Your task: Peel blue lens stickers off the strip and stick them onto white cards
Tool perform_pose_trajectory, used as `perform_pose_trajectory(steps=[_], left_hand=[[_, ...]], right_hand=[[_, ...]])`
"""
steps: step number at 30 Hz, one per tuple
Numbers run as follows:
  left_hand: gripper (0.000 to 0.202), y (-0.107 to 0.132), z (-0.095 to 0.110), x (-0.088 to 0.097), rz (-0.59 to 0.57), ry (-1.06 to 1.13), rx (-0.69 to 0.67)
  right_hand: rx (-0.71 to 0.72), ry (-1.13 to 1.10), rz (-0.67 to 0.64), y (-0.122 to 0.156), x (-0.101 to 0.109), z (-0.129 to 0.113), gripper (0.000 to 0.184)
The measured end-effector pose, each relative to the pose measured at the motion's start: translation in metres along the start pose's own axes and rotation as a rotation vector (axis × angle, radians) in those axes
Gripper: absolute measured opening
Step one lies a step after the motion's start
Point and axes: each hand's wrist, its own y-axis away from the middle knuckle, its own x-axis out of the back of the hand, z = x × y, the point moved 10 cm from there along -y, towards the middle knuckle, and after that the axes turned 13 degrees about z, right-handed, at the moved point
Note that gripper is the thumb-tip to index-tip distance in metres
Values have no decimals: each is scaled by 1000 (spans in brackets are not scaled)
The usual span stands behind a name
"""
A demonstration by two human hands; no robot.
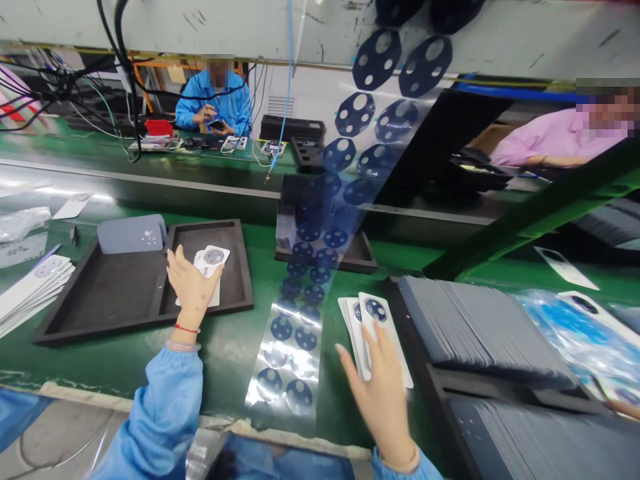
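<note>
My left hand is over the right compartment of a black foam tray, fingers and thumb apart. Beneath and beside it lie white phone-shaped cards with a grey round camera print; whether the palm touches them is hidden. My right hand lies with fingers spread on the top white card of a small overlapping group on the green bench. That card carries a dark round camera-ring sticker. Between my hands a clear strip of dark round stickers runs down from the shelf above onto the bench.
Grey-blue phone back panels stand in the left tray compartment. Foam trays of tightly packed panels sit at right, beside a green slanted post. White cards lie far left. Two people work across the bench; a blue cord hangs down.
</note>
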Motion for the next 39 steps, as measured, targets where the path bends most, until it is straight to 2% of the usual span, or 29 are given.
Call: perform_pose_trajectory(steps=[2,4,7,10,14,17,20,22,24,26,28,31,33,35,37,39], left_hand=[[110,2,-6,-12,-87,-90,-9],[106,6,-9,-23,-181,-97,-10],[98,8,-10,-32,-269,-44,-2],[93,7,-15,-31,-287,-35,60],[88,5,-24,-26,-244,-10,155],[82,1,-26,-19,-146,46,183],[77,-1,-19,-5,11,156,153],[76,0,-9,4,96,303,129],[79,4,0,7,115,494,154],[84,11,5,1,59,697,249],[78,20,11,-13,-75,904,381],[56,42,26,-42,-383,1155,605],[50,59,36,-54,-559,1222,719],[49,71,43,-58,-641,1228,763],[47,79,50,-56,-677,1218,754],[49,89,59,-52,-736,1202,739]], right_hand=[[89,-163,-174,19,-22,-40,58],[201,-278,-352,42,-43,-79,67],[295,-337,-463,62,-61,-106,78],[331,-318,-462,68,-68,-107,76],[345,-289,-402,65,-63,-103,62],[360,-266,-369,64,-60,-105,48],[381,-235,-347,64,-61,-108,25],[402,-222,-316,64,-60,-111,13],[406,-212,-279,63,-56,-113,10],[369,-195,-270,59,-53,-112,8],[280,-216,-329,54,-53,-109,10],[79,-393,-525,46,-54,-102,24],[-48,-537,-678,41,-54,-98,28],[-152,-668,-823,37,-55,-95,25],[-292,-805,-932,33,-56,-90,24],[-497,-901,-942,26,-60,-80,26]])
